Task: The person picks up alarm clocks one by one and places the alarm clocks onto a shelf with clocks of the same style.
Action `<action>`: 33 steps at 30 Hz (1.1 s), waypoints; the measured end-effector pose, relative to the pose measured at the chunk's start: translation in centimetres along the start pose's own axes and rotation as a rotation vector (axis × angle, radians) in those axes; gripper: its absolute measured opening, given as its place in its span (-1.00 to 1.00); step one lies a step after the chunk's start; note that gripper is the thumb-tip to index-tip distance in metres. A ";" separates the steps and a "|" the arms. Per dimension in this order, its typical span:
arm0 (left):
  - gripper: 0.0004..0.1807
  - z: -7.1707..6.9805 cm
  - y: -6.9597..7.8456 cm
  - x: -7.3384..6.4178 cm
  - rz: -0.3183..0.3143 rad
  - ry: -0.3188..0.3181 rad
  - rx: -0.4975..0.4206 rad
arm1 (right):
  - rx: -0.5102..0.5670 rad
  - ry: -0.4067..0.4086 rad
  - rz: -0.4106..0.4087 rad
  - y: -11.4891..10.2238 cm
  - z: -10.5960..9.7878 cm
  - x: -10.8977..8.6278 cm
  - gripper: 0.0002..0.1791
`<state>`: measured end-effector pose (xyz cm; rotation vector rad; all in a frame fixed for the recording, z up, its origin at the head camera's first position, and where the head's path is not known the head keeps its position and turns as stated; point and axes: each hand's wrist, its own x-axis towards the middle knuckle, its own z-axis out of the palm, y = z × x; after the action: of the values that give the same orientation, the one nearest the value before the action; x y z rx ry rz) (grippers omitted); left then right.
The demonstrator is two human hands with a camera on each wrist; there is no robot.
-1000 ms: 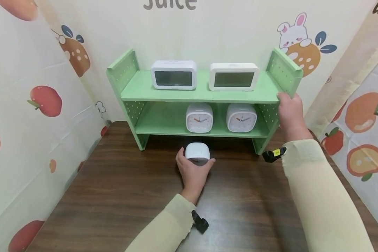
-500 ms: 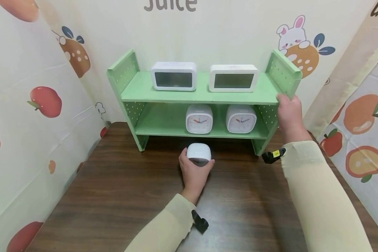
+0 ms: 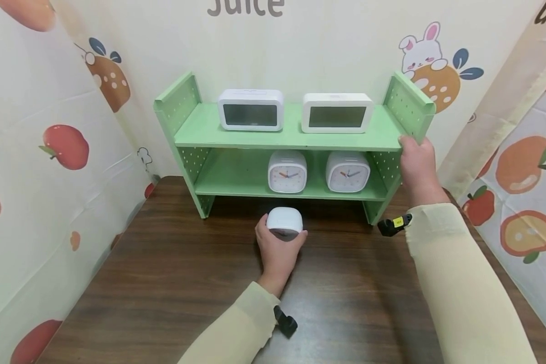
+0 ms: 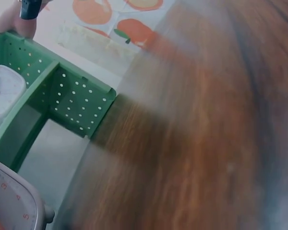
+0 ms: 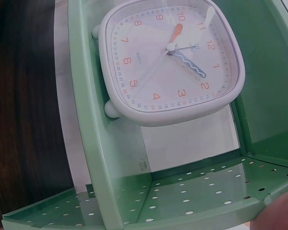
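My left hand (image 3: 278, 253) holds a small white alarm clock (image 3: 285, 218) between thumb and fingers, in front of the green shelf (image 3: 236, 139). In the left wrist view the alarm clock (image 4: 14, 203) shows part of its numbered dial at the lower left. Whether it touches the table I cannot tell. My right hand (image 3: 419, 167) grips the shelf's right side panel, its other fingers hidden behind the panel. Two similar alarm clocks (image 3: 287, 172) stand on the lower tier; the right one (image 5: 170, 62) fills much of the right wrist view.
Two white digital clocks (image 3: 251, 110) with dark screens stand on the upper tier. The left part of the lower tier is bare green board. Below lies a dark wooden table (image 3: 164, 283). Fruit-patterned cloth (image 3: 95, 177) rises behind and at both sides.
My left hand and its alarm clock have shifted slightly right, then slightly back left. My right hand keeps its grip on the shelf panel.
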<state>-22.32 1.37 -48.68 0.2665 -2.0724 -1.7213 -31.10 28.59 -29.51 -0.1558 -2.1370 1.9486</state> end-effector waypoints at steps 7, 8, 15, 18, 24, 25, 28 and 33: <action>0.17 -0.9 0.3 0.1 -0.010 -0.014 -0.011 | -0.007 0.006 -0.004 0.1 0.1 -0.1 -0.37; 0.17 -1.1 0.4 0.1 -0.015 -0.016 -0.014 | -0.006 0.007 -0.005 0.1 0.1 -0.1 -0.37; 0.16 -1.9 0.9 0.6 -0.039 -0.016 -0.022 | 0.020 0.005 0.004 0.0 0.1 0.0 -0.39; 0.16 -2.2 1.1 0.8 -0.036 -0.011 -0.022 | 0.021 0.007 0.002 0.0 0.1 0.0 -0.38; 0.17 -3.4 1.6 1.5 -0.010 -0.001 -0.033 | 0.029 0.007 0.007 -0.1 0.0 -0.1 -0.38; 0.17 -3.6 1.8 1.6 -0.003 0.002 -0.036 | 0.030 0.007 0.008 -0.1 0.0 -0.1 -0.38; 0.15 -4.3 2.4 2.0 0.014 0.010 -0.046 | 0.035 0.007 0.007 -0.1 0.0 0.0 -0.38; 0.14 -5.1 3.2 2.7 0.042 0.016 -0.063 | 0.034 0.002 0.003 -0.1 0.0 0.0 -0.38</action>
<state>-22.11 -3.58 -44.31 0.2150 -1.9945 -1.7507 -31.13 28.59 -29.42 -0.1553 -2.1017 1.9846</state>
